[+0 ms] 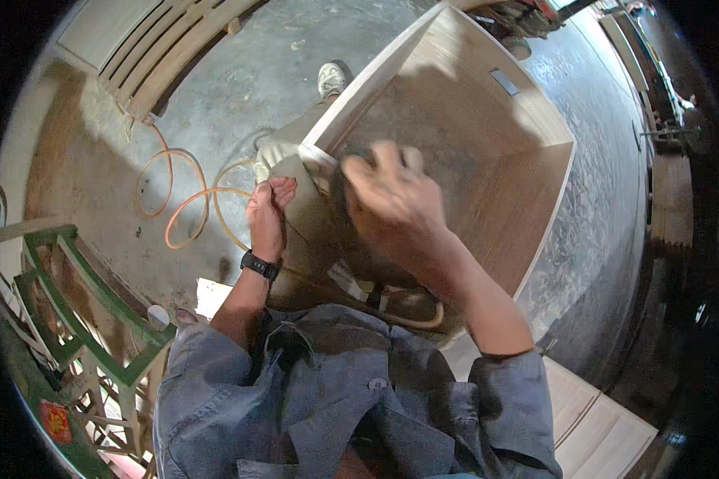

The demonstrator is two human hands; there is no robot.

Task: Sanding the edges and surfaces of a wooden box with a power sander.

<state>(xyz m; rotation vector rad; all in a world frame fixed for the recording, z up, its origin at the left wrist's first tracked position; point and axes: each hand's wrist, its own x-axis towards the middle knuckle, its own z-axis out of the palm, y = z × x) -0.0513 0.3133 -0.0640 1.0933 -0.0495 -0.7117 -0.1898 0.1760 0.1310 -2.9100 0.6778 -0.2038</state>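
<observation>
An open wooden box [527,211] with pale edges leans in front of me, its hollow side facing up toward me. Over its near left edge is my right hand [395,191], blurred by motion, with fingers bent around something dark that I cannot make out. My left hand [272,199] is just left of the box's corner, closed with its fingers curled; what it holds, if anything, is hidden. An orange hose [192,231] loops across the floor and runs up to my left hand, and I cannot tell whether it passes behind.
My trousered leg [287,156] and shoe [332,80] are beside the box. A slatted wooden piece [164,56] lies at far left. Nearer on the left stands a green frame [96,295]. Pale panels [595,423] lie at lower right, and a paler hose [423,322] curves below the box.
</observation>
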